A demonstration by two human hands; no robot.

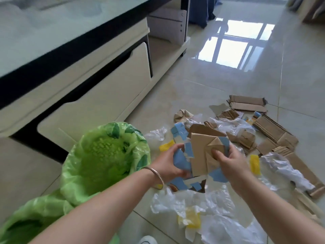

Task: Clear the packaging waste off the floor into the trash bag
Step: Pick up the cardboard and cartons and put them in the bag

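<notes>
Hands, left and right, gripping torn carton (seemingly crumpled), green trash bag beside

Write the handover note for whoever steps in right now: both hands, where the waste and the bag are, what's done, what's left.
Left hand and right hand both grip one crumpled blue-and-brown carton, held above the floor beside the green trash bag.
The bag stands open to the left of the hands; I cannot tell what is in it.
Done: this carton is picked up, not yet in the bag.
Left on the floor: corrugated cardboard pieces, clear plastic wrap with yellow bits, and white crumpled plastic.
Next, probably: drop the carton into the bag, then gather the rest.
</notes>
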